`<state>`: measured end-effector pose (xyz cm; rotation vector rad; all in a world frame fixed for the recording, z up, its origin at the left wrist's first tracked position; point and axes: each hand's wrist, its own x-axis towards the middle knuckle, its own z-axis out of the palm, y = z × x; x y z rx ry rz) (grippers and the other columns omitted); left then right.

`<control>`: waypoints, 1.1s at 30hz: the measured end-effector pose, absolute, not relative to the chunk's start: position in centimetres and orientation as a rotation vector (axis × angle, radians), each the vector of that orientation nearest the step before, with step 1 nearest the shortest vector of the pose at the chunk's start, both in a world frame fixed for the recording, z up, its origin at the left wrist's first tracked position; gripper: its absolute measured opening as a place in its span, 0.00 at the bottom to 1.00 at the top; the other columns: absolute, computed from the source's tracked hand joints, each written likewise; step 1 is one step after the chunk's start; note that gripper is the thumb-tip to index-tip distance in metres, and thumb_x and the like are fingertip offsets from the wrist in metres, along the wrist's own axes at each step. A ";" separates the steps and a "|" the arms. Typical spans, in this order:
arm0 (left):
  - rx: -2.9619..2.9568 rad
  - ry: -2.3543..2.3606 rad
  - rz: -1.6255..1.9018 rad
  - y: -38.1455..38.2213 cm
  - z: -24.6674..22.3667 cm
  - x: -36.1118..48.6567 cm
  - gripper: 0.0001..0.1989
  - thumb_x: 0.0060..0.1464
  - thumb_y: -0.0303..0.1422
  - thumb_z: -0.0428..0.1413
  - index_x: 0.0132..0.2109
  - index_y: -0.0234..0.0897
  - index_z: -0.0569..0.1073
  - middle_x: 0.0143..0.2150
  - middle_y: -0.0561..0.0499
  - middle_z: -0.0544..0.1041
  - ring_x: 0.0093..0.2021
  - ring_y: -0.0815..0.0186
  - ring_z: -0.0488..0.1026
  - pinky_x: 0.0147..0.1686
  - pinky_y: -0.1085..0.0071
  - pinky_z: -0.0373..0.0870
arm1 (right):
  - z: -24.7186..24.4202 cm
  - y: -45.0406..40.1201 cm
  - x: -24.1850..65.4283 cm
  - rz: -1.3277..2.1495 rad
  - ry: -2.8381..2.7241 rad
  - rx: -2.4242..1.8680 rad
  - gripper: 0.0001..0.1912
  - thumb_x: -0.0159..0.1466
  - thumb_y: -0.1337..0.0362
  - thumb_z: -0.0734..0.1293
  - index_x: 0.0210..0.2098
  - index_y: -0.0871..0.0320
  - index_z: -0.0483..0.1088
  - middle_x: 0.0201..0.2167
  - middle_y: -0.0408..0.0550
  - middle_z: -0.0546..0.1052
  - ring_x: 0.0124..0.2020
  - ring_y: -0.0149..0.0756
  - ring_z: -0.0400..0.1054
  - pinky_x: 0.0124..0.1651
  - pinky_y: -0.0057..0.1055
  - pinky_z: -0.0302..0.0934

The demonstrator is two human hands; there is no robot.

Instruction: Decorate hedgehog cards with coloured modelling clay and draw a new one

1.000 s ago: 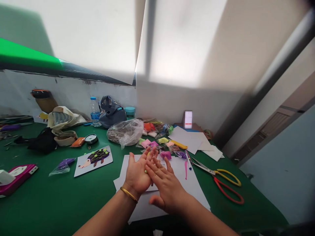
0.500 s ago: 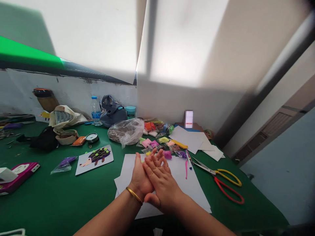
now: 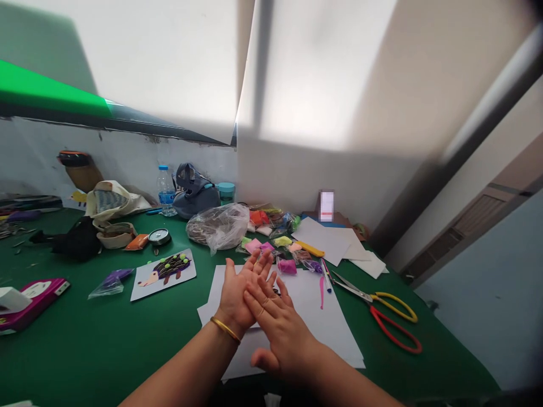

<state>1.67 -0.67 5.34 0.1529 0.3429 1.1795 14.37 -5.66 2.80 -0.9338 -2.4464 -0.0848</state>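
Note:
My left hand (image 3: 237,291) is turned palm up above the white paper (image 3: 326,339), with a gold bangle (image 3: 225,329) at its wrist. Across its palm and fingers lies my right hand (image 3: 282,322), palm down. Both have their fingers stretched out. Whatever may lie between the palms is hidden. Just past the fingertips sit small packets of coloured clay, among them a magenta packet (image 3: 287,267). A pink plastic modelling tool (image 3: 322,293) rests on the paper beside some pens (image 3: 326,277).
To the right lie large scissors (image 3: 373,297) with red and yellow handles. At left is a card with a clay hedgehog (image 3: 163,274), near a bag of purple clay (image 3: 111,282). A water bottle (image 3: 166,192) and a clear plastic bag (image 3: 218,226) stand farther back.
My palms have slid against each other: the left hand has shifted slightly left and up, the right slightly down. More of the left palm shows. The things on the table have not moved.

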 end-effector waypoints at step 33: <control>1.947 1.204 1.198 1.5 0.2 -4.0 0.04 0.52 0.34 0.59 0.34 0.41 0.78 0.35 0.48 0.75 0.39 0.58 0.70 0.42 0.64 0.65 | -2.7 -1.7 18.2 0.476 -1.715 -1.248 0.08 0.64 0.61 0.64 0.39 0.55 0.73 0.38 0.48 0.78 0.40 0.40 0.71 0.45 0.38 0.66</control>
